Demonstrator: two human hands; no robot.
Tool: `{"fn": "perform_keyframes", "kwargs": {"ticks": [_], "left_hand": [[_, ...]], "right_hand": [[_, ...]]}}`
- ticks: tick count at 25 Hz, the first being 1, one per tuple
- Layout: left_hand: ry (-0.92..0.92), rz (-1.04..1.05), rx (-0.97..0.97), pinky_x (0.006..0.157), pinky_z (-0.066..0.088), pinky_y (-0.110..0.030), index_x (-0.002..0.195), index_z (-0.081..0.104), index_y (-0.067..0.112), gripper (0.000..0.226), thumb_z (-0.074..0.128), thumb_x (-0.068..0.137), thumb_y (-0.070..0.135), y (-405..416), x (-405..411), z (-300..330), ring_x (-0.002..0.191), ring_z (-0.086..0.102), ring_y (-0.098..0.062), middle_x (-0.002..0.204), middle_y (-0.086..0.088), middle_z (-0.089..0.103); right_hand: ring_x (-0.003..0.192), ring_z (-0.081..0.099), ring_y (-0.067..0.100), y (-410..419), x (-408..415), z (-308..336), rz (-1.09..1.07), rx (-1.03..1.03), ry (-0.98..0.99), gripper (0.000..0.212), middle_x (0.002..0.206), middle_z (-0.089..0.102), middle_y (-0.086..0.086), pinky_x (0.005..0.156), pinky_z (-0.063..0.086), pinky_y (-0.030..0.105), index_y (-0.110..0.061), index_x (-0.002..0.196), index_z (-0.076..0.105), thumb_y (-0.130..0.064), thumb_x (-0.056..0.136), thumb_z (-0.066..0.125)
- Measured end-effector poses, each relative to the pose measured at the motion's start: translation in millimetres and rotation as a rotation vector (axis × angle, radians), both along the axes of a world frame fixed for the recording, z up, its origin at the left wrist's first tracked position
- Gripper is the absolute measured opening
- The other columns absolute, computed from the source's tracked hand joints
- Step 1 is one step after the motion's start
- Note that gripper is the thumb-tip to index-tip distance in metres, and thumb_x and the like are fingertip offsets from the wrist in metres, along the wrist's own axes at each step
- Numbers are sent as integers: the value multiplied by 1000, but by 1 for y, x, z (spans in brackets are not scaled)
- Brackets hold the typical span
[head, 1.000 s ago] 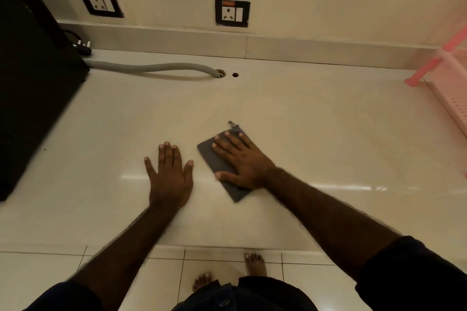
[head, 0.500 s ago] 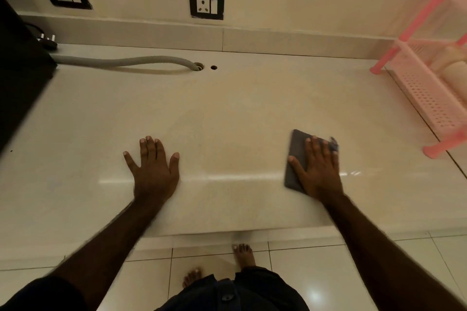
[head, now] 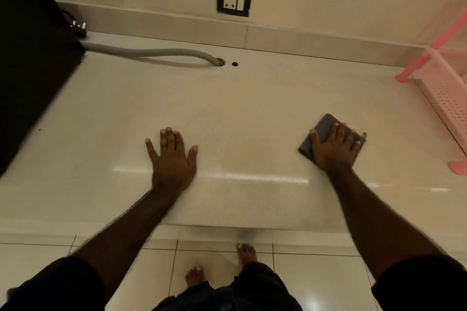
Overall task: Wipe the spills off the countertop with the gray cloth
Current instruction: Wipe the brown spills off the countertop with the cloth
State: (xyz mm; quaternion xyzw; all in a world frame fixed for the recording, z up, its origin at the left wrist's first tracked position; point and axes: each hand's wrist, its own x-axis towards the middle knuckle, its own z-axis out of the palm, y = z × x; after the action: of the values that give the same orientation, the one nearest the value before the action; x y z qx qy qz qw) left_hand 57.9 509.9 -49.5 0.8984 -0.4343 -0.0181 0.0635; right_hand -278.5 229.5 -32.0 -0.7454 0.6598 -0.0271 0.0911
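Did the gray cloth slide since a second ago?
Yes. The gray cloth under the right hand went rightward, away from the countertop hole, toward the pink rack.

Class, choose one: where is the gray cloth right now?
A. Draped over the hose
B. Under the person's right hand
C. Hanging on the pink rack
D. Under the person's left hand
B: the right hand lies flat on the gray cloth, pressing it to the countertop.
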Motion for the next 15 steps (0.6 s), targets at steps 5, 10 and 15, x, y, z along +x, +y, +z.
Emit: {"fn": "perform_keyframes", "kwargs": {"ticks": [5,10,15], "left_hand": [[24,15,-11,125,-6,-63,160,20,3,80,3,104,57,-3,0,1,160,7,-28,171,-18,15],[87,50,-34,126,-9,-59,163,12,9,76,5,104,58,-5,0,3,161,-2,-21,173,-10,6],[149,70,-46,127,-11,-55,164,8,14,78,2,101,61,-5,1,6,160,-8,-15,174,-4,1]], "right_hand": [[168,2,38,-26,90,3,359,-4,19,103,182,7,11,134,-1,59,-16,173,9,-85,97,12],[169,-6,30,-19,175,6,908,21,85,96,183,-2,3,135,-4,55,-24,174,0,-83,99,14],[169,-7,27,10,186,8,1268,-31,106,91,183,-1,2,135,2,57,-25,174,4,-80,103,21]]}}
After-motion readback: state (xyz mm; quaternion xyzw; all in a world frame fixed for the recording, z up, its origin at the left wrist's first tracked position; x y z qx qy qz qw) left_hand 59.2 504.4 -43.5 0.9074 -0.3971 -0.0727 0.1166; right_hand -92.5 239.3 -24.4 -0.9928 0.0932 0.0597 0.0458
